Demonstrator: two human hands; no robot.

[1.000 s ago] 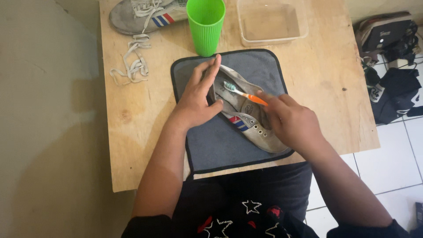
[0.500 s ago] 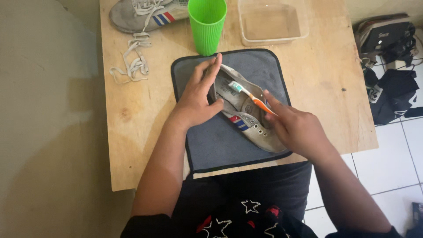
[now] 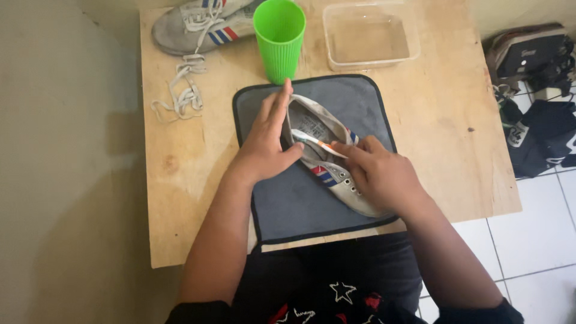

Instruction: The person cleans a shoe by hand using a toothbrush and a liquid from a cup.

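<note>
While left hand (image 3: 264,144) steadies shoe (image 3: 324,153), right hand (image 3: 381,177) grips toothbrush (image 3: 313,141).

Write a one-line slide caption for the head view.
Left hand steadies a worn sneaker on a grey mat while the right hand holds a toothbrush inside it.
</note>
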